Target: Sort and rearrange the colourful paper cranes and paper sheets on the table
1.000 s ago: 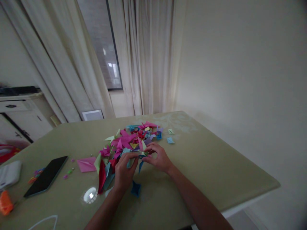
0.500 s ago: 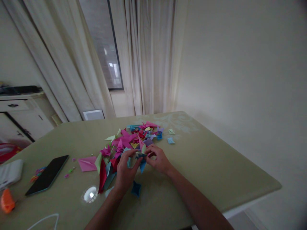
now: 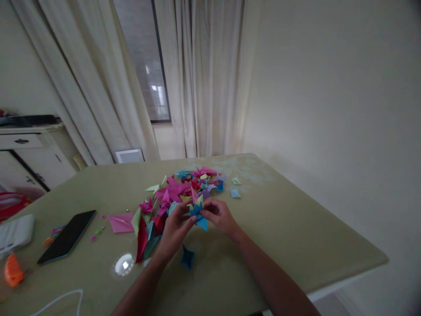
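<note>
Between my two hands is a blue origami piece [image 3: 196, 210] with pointed flaps, a pale yellow-green point showing at its top. My left hand [image 3: 177, 223] pinches its left side between thumb and fingers. On the opposite side, my right hand [image 3: 219, 214] is closed on its edge with thumb and index finger. Just behind lies a heap of folded paper [image 3: 171, 191] in pink, red, green, purple and blue. Below the hands, a dark blue four-pointed paper piece [image 3: 187, 257] rests on the table.
A pink folded sheet [image 3: 121, 222] lies left of the heap. Farther left are a black phone-like slab [image 3: 67, 237], a white device [image 3: 16, 232] and an orange object [image 3: 13, 270]. A round clear dish [image 3: 123, 264] sits near my left forearm. Two small paper squares [image 3: 235, 193] lie to the right.
The blue origami piece has been turned, so its broad blue points now face me. Both hands have shifted slightly and keep their grip. The view has moved a little.
</note>
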`<state>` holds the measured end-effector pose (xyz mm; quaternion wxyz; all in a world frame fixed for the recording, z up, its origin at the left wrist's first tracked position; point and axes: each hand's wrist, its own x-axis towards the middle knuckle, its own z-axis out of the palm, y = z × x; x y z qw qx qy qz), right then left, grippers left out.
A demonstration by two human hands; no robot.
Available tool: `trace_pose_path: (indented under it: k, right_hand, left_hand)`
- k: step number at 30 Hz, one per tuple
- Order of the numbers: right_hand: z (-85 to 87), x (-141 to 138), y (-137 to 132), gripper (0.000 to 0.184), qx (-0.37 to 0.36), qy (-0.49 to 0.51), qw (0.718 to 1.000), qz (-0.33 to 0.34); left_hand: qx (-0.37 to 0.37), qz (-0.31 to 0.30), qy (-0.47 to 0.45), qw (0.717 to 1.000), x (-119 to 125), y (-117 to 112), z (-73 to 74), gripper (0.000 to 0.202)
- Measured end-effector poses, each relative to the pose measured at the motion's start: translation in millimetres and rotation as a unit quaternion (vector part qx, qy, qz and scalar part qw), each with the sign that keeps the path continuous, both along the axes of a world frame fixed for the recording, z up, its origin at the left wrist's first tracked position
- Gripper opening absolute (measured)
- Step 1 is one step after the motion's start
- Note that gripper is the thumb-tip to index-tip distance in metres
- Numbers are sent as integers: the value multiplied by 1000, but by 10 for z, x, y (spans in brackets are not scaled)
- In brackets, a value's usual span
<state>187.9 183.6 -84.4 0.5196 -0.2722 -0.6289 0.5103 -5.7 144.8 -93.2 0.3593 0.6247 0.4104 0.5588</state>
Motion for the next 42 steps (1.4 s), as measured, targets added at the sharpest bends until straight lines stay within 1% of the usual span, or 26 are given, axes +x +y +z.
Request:
trace_pose_path:
  k: [3,7,11,14,16,18,21,23,24,26,28,30,31,33,34,35,36,38,40,42]
  right_hand:
    - [0,13,17,39,-23,4,1000,1]
    - [1,18,12,38,-28,4,1000,11]
    - [8,0,-2,35,-36,2,999,-17]
    - [9,-10,-1,33,-37,-4,998,-41]
    - [12,-14,-5,31,-30,-10,998,-45]
    - [24,-18,-19,30,-23,-12,999,-39]
    - [81,-12,-51,33,-22,-17,1000,-4]
    - [148,17,-63,36,-29,-22,999,24]
    - [187,47,-61,36,-30,-26,999,27]
    - [264,150,-37,36,-23,-42,999,-1]
    - [317,327,1,34,-9,-71,996,-60]
    - [323,583,24,34,-3,-111,986,-127]
    - [304,735,20,34,-5,-130,979,-158]
    - [228,1068,-34,35,-12,-166,963,-210]
    - [177,1236,-84,36,-22,-177,957,-228]
    - [123,1399,-148,37,-32,-186,951,-246]
    - [69,1549,-220,37,-41,-194,944,-265]
    - [-23,1798,-374,39,-53,-211,925,-311]
    - [-87,1957,-508,39,-59,-229,907,-348]
    - [-128,2029,-600,39,-65,-238,897,-367]
  left_hand:
    - [-10,-27,-14,999,31,-5,-2,52]
    - [-11,-22,-27,999,52,13,-3,49]
    - [3,-41,-38,998,50,5,16,42]
    - [2,-54,-28,998,64,-29,23,45]
    - [1,-45,-18,999,74,-42,12,49]
    - [4,-32,-9,999,77,-36,-10,46]
    - [17,-27,-7,999,75,-17,-37,40]
    - [29,-29,-8,999,77,-15,-26,41]
    - [35,-28,-3,999,75,-17,-7,43]
    - [52,-13,21,998,50,-20,48,47]
    - [77,41,60,994,-24,-9,104,45]
    - [106,133,133,976,-142,15,130,32]
    - [120,182,188,958,-207,28,127,26]
    - [138,251,321,903,-318,44,90,21]
    - [138,266,384,873,-353,44,62,23]
    - [132,272,436,847,-373,40,33,28]
    - [120,272,477,827,-378,32,6,33]
    - [98,265,527,802,-358,12,-34,36]
    - [88,257,550,790,-327,-1,-56,32]
    - [87,251,554,789,-310,0,-72,30]
